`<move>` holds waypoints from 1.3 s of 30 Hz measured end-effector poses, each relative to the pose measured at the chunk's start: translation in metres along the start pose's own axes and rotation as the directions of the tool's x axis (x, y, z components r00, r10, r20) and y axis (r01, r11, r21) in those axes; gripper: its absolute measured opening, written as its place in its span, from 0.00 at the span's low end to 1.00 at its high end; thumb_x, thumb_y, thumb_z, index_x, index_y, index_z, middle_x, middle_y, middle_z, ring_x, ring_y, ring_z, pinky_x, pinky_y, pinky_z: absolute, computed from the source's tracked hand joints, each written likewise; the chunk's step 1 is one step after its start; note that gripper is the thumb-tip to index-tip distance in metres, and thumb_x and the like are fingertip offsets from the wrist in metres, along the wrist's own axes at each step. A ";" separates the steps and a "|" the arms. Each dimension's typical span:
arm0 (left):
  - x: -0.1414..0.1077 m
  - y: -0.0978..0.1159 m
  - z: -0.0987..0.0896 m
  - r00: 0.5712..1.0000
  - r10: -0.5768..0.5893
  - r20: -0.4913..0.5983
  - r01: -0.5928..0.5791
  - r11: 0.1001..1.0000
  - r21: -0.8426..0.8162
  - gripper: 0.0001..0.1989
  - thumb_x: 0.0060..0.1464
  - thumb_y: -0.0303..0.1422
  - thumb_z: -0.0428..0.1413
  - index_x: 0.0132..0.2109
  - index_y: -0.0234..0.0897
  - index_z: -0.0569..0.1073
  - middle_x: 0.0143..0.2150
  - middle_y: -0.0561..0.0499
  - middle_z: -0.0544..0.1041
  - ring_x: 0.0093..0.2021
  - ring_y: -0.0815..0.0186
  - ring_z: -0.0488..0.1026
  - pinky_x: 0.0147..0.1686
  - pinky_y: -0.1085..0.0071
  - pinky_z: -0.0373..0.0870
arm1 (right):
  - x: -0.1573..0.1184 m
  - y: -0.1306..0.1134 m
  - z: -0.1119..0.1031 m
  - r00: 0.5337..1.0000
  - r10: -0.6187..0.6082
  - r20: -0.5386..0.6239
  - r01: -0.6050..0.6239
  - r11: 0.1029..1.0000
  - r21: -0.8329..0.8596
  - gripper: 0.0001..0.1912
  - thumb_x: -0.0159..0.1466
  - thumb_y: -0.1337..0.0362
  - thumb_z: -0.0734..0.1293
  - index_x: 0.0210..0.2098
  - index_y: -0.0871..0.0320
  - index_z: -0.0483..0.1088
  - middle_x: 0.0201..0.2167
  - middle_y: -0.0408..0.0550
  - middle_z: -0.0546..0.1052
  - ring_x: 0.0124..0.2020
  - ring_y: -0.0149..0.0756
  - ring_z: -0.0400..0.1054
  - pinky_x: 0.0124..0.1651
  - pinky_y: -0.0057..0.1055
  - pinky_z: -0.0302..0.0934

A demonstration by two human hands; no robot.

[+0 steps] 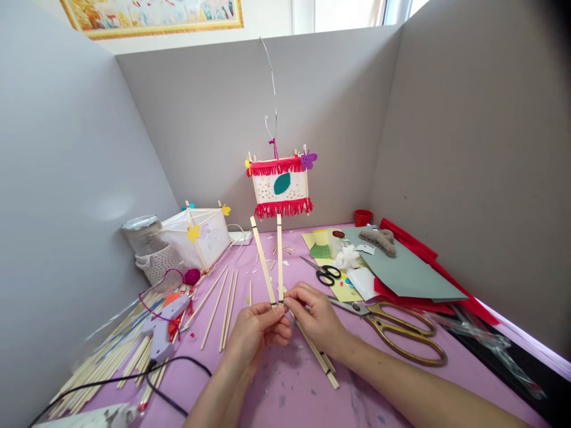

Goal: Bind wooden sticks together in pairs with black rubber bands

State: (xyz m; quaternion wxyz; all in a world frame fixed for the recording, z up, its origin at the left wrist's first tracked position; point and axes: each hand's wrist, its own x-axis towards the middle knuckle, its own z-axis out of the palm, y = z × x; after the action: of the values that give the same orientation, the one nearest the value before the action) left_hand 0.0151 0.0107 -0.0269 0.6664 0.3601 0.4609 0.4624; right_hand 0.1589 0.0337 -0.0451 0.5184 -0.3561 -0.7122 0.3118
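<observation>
My left hand [259, 330] pinches the lower end of a pale wooden stick bundle [264, 261], which leans up to the left. Beside it, my right hand [314, 315] has its fingers closed at the base of a second, nearly upright bundle [279, 255]. Dark bands mark both bundles near their ends. The two sets of fingertips meet where the lower ends come together. More banded sticks [328, 371] slant down to the right beneath my right hand; their upper part is hidden by it.
A fringed lantern [282, 184] hangs from a wire ahead. Loose sticks [104, 356], a lilac glue gun [163, 327] with a black cable and a jar [145, 238] lie left. Large scissors [401, 330], black-handled scissors [328, 274] and grey paper [401, 267] are right.
</observation>
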 end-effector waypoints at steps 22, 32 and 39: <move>-0.012 0.028 -0.018 0.974 0.220 0.051 -0.205 0.764 0.612 0.20 0.42 0.35 0.61 0.45 0.36 0.76 0.21 0.55 0.70 0.21 0.72 0.62 0.21 0.77 0.60 | 0.000 0.004 0.002 0.968 0.101 0.231 -0.123 0.989 0.085 0.10 0.61 0.66 0.64 0.23 0.59 0.70 0.25 0.42 0.66 0.28 0.30 0.62 0.32 0.26 0.55; -0.018 0.047 0.005 0.870 0.487 0.076 -0.460 0.747 0.480 0.15 0.53 0.39 0.54 0.43 0.37 0.77 0.23 0.54 0.68 0.24 0.72 0.62 0.22 0.79 0.60 | -0.003 0.012 0.008 0.931 0.119 0.345 -0.159 0.983 0.091 0.08 0.59 0.65 0.64 0.25 0.58 0.72 0.28 0.43 0.67 0.27 0.29 0.63 0.29 0.25 0.58; -0.013 0.061 0.009 0.912 0.401 0.086 -0.391 0.786 0.478 0.11 0.49 0.38 0.57 0.35 0.34 0.78 0.34 0.48 0.78 0.20 0.75 0.62 0.18 0.78 0.60 | -0.002 0.011 0.008 0.910 0.169 0.380 -0.233 0.964 0.130 0.09 0.58 0.64 0.65 0.24 0.59 0.71 0.29 0.43 0.67 0.20 0.26 0.62 0.24 0.25 0.59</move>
State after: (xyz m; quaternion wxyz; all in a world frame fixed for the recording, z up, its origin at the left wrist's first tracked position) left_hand 0.0048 0.0173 0.0349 0.4378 0.5995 0.4827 0.4647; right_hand 0.1539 0.0380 -0.0574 0.3709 -0.3174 -0.7257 0.4848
